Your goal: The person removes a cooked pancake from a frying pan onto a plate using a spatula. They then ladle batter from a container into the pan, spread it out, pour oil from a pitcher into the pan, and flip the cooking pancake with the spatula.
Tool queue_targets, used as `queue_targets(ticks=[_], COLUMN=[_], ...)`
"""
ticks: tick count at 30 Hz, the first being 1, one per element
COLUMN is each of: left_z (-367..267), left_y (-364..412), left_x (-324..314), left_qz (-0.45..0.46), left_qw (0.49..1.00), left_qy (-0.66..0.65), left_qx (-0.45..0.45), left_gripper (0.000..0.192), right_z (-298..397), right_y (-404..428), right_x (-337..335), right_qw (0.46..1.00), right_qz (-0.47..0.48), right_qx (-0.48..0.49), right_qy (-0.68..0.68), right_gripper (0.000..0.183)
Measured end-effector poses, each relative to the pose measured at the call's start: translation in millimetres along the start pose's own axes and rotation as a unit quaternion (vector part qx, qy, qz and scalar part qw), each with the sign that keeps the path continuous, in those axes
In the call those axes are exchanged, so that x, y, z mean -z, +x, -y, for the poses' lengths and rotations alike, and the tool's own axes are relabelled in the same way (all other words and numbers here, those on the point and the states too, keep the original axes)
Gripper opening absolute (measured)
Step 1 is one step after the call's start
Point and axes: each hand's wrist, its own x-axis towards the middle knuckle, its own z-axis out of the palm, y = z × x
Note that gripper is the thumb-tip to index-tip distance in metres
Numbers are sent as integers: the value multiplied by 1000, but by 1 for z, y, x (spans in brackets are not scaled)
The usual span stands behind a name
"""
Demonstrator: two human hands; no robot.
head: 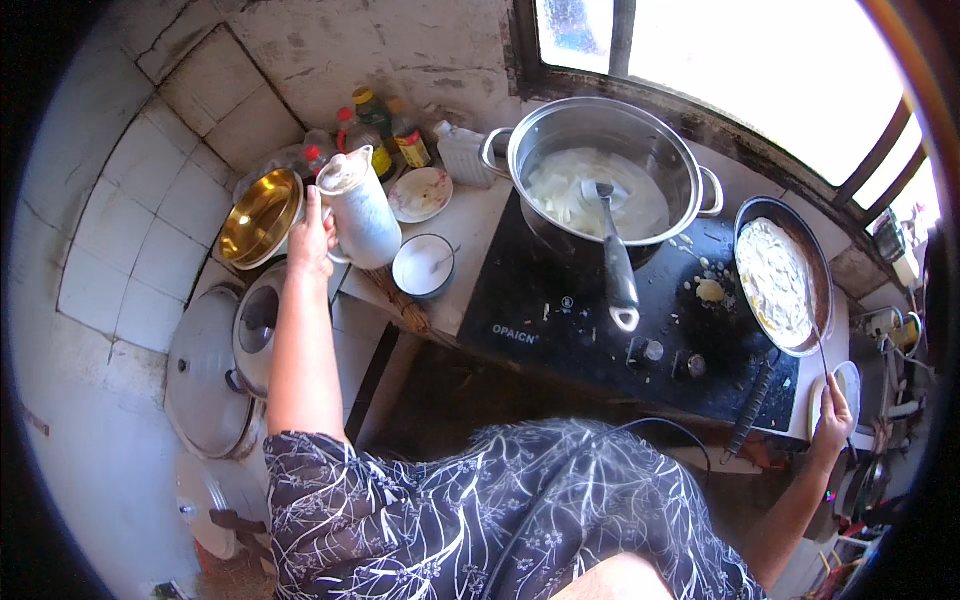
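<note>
My left hand [307,244] grips the handle of a pale metal pitcher [364,210] with a lid and a spout. Whether the pitcher's base touches the counter, I cannot tell. On the far right, my right hand [834,420] holds the thin handle of a utensil [822,349], whose other end reaches into a frying pan [820,277]. Whitish shredded food with yellowish edges [776,281] fills most of the pan. The pan's black handle [752,405] points towards me. Beside my left hand stands a bowl of white powder or grains [422,266] with a spoon in it.
A two-handled steel pot [562,139] of cloudy liquid and pale pieces stands on the black cooktop [517,300], a black-handled utensil [621,281] leaning in it. Nearby are a straw brush [409,307], a plate [420,195], bottles [375,124], a golden basin [259,217] and lidded pots [206,375].
</note>
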Motion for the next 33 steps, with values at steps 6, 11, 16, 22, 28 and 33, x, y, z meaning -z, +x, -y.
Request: queue_targets(ticks=[6,11,16,22,28,33], left_z=[61,118,162,205,194,213], left_y=[137,210,247,296,274,310], left_x=[-23,-41,-86,-102,-120,-71], left_qz=[-21,-21,-42,-55,-43,-46], left_qw=[993,991,994,994,998,977], left_qy=[-100,-113,-63,-17,25,206], left_qx=[62,72,83,94,33,33], left_gripper=[53,54,59,77,56,71], right_z=[19,74,59,83,76,60], right_y=[-18,-49,-65,-30,-14,0], right_x=[-29,-68,-72,-111,-91,-86], right_qw=[999,991,992,982,987,988], right_qz=[-35,-54,-52,-83,-112,-100], right_qx=[-28,-55,-112,-59,-64,-34], right_qy=[-30,-112,-2,-157,-95,-111], right_gripper=[28,26,29,26,23,23])
